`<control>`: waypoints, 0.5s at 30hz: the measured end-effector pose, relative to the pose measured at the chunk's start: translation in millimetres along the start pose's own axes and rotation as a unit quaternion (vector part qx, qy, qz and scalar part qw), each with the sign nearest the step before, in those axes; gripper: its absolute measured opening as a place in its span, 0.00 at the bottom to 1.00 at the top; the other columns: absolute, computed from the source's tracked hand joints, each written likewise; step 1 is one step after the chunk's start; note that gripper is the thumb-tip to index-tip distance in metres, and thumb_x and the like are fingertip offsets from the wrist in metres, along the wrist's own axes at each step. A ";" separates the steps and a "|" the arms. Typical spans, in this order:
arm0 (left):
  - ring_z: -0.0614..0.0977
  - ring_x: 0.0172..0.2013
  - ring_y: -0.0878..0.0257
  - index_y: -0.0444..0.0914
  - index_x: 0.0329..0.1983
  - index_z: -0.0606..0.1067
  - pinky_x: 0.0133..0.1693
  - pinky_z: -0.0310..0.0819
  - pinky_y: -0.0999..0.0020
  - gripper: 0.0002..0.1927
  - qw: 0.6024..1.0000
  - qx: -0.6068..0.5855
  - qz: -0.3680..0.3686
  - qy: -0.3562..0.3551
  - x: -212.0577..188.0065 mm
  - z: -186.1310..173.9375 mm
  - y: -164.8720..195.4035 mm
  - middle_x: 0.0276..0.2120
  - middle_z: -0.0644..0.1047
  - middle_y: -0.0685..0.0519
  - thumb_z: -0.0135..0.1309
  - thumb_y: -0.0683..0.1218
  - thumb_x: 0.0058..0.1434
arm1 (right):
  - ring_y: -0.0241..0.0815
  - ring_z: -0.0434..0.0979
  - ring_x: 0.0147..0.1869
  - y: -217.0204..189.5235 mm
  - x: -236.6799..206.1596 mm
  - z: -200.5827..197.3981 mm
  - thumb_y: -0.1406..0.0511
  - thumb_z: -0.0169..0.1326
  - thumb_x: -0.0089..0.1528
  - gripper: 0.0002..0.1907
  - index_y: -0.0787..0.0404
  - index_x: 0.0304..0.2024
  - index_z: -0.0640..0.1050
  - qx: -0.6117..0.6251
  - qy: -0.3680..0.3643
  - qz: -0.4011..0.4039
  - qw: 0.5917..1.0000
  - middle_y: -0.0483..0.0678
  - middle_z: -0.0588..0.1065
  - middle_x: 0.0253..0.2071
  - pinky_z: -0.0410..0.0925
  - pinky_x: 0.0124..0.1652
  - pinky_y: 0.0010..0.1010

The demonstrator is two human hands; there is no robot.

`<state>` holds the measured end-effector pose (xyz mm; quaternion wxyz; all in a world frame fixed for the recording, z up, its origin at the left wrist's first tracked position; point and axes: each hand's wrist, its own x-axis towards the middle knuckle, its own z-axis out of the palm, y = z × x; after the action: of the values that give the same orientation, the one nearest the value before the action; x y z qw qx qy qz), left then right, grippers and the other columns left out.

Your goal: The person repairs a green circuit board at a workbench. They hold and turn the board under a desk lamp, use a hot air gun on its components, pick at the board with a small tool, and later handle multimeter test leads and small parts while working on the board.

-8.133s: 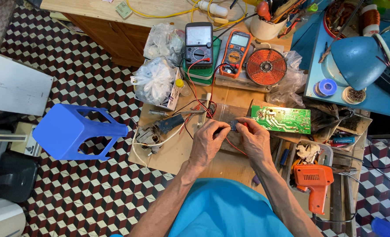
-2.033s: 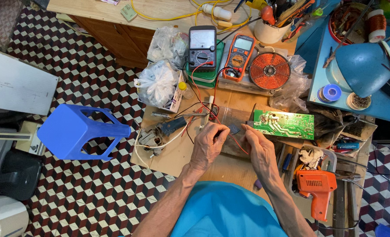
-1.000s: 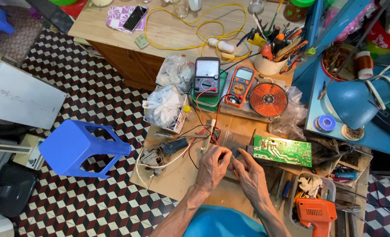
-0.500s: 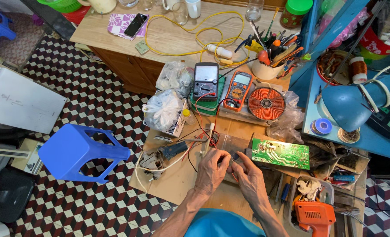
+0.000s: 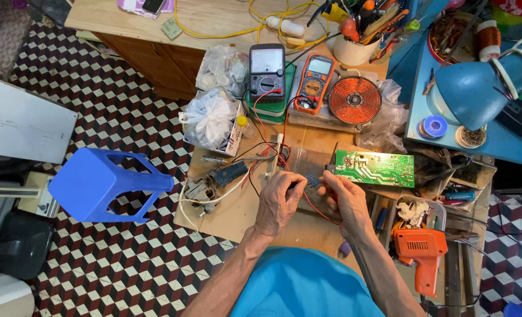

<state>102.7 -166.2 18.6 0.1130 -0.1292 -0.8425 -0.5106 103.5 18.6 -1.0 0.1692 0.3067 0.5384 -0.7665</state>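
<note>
Desk (image 5: 243, 211): wooden, cluttered.
On it: green circuit board (image 5: 375, 168), two multimeters (image 5: 267, 71), copper coil (image 5: 354, 100), plastic bags (image 5: 209, 117).

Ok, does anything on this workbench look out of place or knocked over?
Yes: the blue plastic stool lies tipped on its side on the checkered floor, left of the bench. On the bench nothing looks spilled; the left hand and right hand work beside the green circuit board.

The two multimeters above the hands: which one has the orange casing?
The right-hand multimeter, beside the copper coil. The other multimeter, to its left, is dark grey with a larger pale display window and stands on a green block.
</note>
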 end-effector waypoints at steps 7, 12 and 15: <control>0.82 0.41 0.53 0.37 0.44 0.76 0.43 0.77 0.61 0.05 1.000 -0.027 0.002 0.000 -2.8 2.0 4.2 0.41 0.79 0.50 0.58 0.41 0.67 | 0.27 0.55 0.17 0.0 -1.6 7.3 0.60 0.61 0.64 0.10 0.61 0.35 0.79 -0.022 -0.010 -0.019 1.000 0.39 0.65 0.19 0.47 0.15 0.23; 0.82 0.39 0.54 0.36 0.45 0.77 0.39 0.78 0.63 0.06 0.997 -0.042 -0.065 0.010 -4.7 3.6 2.9 0.41 0.78 0.49 0.58 0.41 0.66 | 0.24 0.62 0.22 4.5 4.0 2.5 0.63 0.61 0.62 0.07 0.60 0.39 0.81 -0.030 0.010 -0.045 0.998 0.41 0.77 0.28 0.55 0.21 0.17; 0.82 0.39 0.55 0.36 0.45 0.77 0.40 0.78 0.64 0.07 0.997 -0.045 -0.069 0.009 -3.8 3.4 0.9 0.41 0.78 0.49 0.58 0.41 0.66 | 0.23 0.63 0.22 5.7 4.6 2.3 0.63 0.61 0.62 0.08 0.61 0.39 0.81 -0.042 0.005 -0.048 0.998 0.41 0.77 0.28 0.55 0.22 0.16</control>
<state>106.4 -163.1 16.6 0.0788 -0.0708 -0.8247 -0.5556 102.7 14.7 -7.7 0.1422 0.2772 0.5847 -0.7490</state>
